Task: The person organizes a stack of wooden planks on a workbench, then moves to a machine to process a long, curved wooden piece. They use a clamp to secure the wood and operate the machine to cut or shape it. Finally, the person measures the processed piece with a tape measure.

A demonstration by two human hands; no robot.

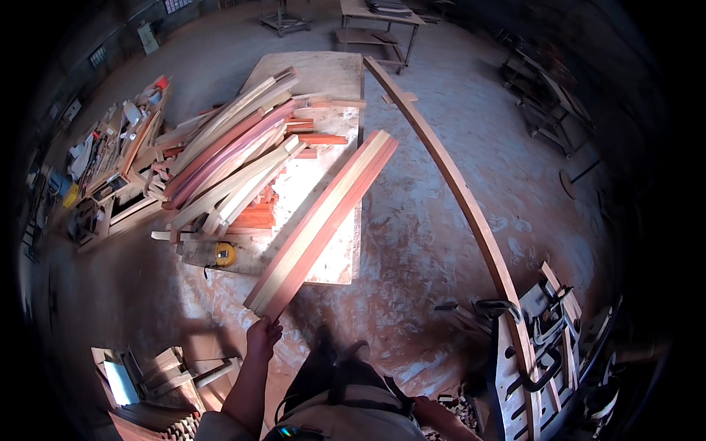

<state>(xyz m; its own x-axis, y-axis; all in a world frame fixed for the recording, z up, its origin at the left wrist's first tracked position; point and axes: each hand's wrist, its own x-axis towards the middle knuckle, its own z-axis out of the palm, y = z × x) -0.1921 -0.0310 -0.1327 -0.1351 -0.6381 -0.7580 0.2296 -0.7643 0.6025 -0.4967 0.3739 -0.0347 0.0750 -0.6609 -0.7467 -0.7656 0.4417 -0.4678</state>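
My left hand is closed round the near end of a long wooden board. Pale and reddish-brown stripes run along it, and whether they are separate strips or one glued piece I cannot make out. It slants up and away to the right over the worktable, its far end past the table's right edge. Low in the picture my right hand is beside my hip, dim and partly cut off, its fingers not readable. A yellow tape measure lies on the table's near left corner.
Curved wooden strips are piled on the table. A long curved beam is clamped to a slotted stand at right. A cluttered bench stands left; wood offcuts lie lower left. Another table stands beyond.
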